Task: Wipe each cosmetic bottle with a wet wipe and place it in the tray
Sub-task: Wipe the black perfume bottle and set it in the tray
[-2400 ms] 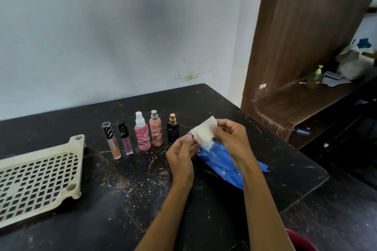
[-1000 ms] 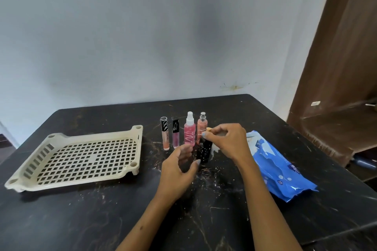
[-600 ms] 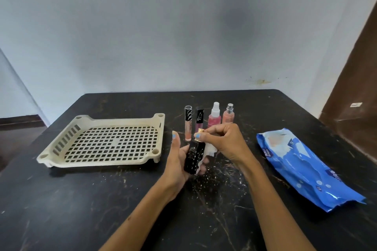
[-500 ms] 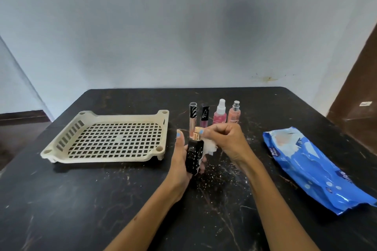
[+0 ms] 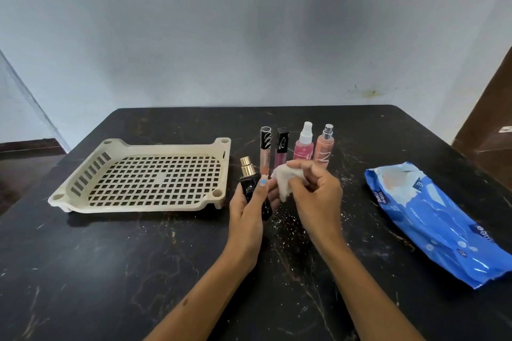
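Note:
My left hand (image 5: 249, 210) grips a black perfume bottle (image 5: 250, 188) with a gold cap, held upright above the table. My right hand (image 5: 315, 196) holds a crumpled white wet wipe (image 5: 285, 178) just right of the bottle, not touching its cap. Behind my hands stand a striped-cap lip gloss tube (image 5: 265, 148), a black-cap pink gloss tube (image 5: 281, 148), a pink spray bottle (image 5: 304, 144) and a peach spray bottle (image 5: 324, 145). The cream slotted tray (image 5: 91, 171) lies to the left with nothing in it.
A blue wet wipe pack (image 5: 443, 221) lies at the right on the black marble table (image 5: 138, 271). A pale wall stands behind the table. Dark wooden furniture (image 5: 487, 124) borders the right edge.
The black bottle left the row and now sits in my left hand. My right hand with the wipe has come off the gold cap and moved slightly right. The head view has swung left.

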A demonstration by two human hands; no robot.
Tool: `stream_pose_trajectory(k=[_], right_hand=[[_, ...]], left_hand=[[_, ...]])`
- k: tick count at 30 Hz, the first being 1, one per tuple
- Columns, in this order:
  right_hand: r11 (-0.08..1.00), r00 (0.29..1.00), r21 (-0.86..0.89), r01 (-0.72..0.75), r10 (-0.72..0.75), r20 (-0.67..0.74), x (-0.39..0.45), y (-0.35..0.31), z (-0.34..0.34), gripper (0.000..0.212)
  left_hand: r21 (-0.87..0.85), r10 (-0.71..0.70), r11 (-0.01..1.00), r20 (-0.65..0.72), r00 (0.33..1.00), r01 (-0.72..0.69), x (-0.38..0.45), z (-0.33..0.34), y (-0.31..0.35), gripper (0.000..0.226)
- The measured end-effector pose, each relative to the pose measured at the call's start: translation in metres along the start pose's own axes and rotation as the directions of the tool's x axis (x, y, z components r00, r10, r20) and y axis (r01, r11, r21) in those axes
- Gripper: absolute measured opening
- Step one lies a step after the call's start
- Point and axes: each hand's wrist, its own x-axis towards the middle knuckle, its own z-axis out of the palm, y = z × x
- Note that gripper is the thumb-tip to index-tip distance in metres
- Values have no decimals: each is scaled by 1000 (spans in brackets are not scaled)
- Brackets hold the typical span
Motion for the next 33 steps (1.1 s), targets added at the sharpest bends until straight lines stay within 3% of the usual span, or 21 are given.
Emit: stream_pose_trajectory(k=[3, 10, 13, 16, 20, 23, 26, 33], right_hand=[[993, 997, 100, -62, 58, 46, -3, 0, 5, 32], [986, 988, 78, -146, 141, 66, 0, 7, 5, 37], [950, 950, 150, -274, 243, 197, 3, 10, 3, 17], [933, 946, 211, -292, 250, 206, 3, 9, 2, 9], [945, 979, 257, -203, 189, 79, 0, 8, 1, 14], [996, 997, 85, -23, 29, -74, -2, 14, 2, 25], [996, 987, -16, 91, -92, -129, -7, 12, 3, 38], [948, 956, -149, 281, -291, -49, -14, 15, 3, 24]], left_hand=[[-101, -55, 993, 5, 998, 56, 1, 1, 3, 19], [-202, -39, 978, 36, 999, 45, -1, -1, 6, 28], [-184, -40, 982, 42, 998, 48, 1, -2, 5, 19], [-169, -50, 984, 55, 997, 59, 1, -2, 6, 22], [-175, -64, 981, 116, 991, 84, -2, 2, 7, 54], [-183, -152, 968, 112, 982, 170, 1, 2, 6, 68], [-176, -235, 954, 62, 970, 243, 7, -1, 4, 62], [-194, -268, 940, 86, 959, 280, 8, -3, 4, 46]])
